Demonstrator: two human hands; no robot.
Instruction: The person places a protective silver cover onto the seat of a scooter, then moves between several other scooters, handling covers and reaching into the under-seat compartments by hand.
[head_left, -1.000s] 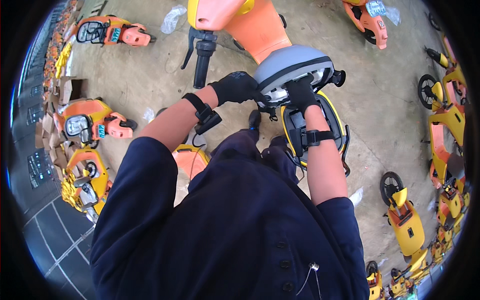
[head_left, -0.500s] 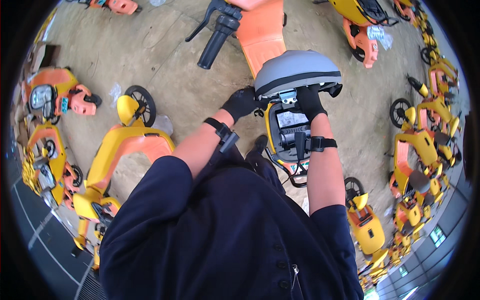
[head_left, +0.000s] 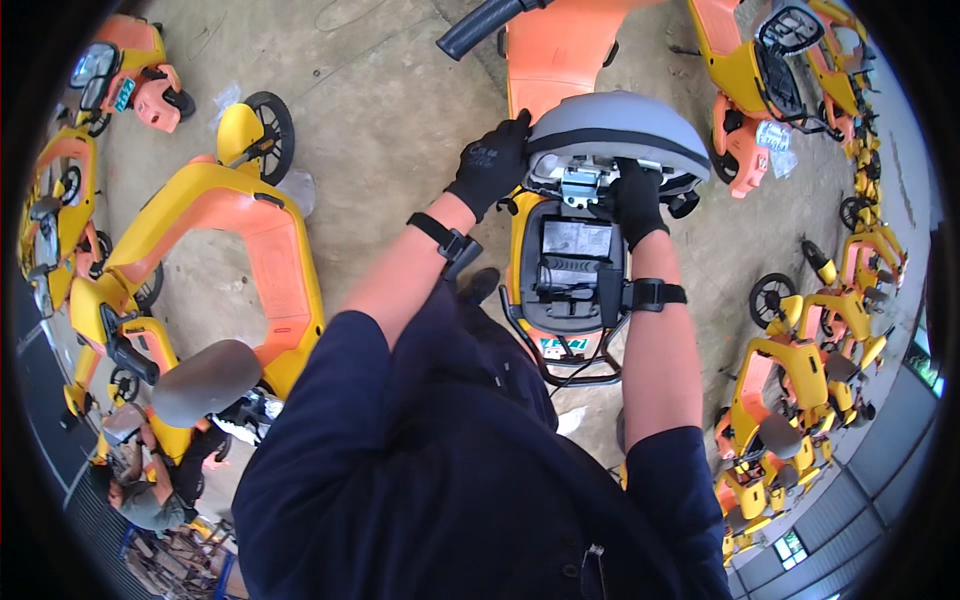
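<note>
A grey scooter seat (head_left: 620,125) is tipped up, its underside facing me and a metal bracket (head_left: 582,187) showing below. My left hand (head_left: 489,166), in a black glove, grips the seat's left edge. My right hand (head_left: 637,203), also gloved in black, reaches into the underside beside the bracket; its fingers are mostly hidden. Below the seat lies the open storage compartment (head_left: 575,315) of a yellow and orange scooter, with a pale box-like unit (head_left: 577,238) and dark parts inside. The scooter's orange footboard (head_left: 553,60) extends beyond the seat.
A black rear rack (head_left: 580,380) projects toward me. Close on the left stands another yellow scooter (head_left: 190,225) with a grey seat (head_left: 207,383). Several scooters line the right side, one of them yellow (head_left: 765,380). At the lower left, another person (head_left: 150,490) is near the scooters.
My view has shifted, bringing the compartment and rack more fully into sight. My left hand has moved up along the seat's left edge. My right hand stays under the seat.
</note>
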